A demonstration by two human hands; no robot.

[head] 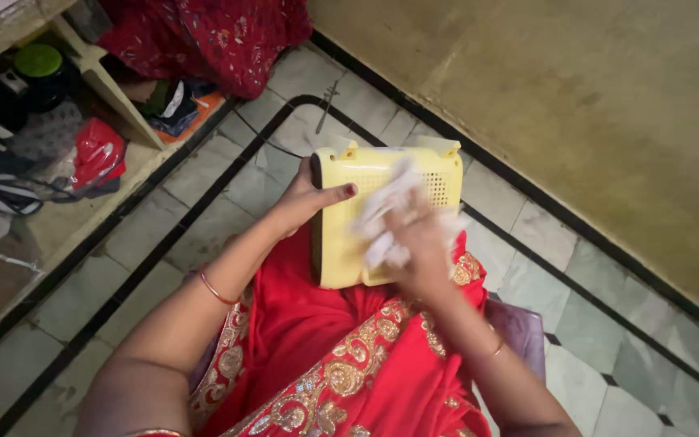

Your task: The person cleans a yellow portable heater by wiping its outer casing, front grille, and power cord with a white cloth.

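Yellow box: a pale yellow plastic appliance with a perforated grille rests on your lap, on the red embroidered cloth.
White cloth: a crumpled white rag lies pressed against the box's face.
Right hand: your right hand is blurred, closed around the rag, on the box's front.
Left hand: your left hand clasps the box's left edge, thumb across the front.
Floor: pale green tiles with black borders surround you.
Far left: a red bag and a green-lidded jar sit under a low shelf.
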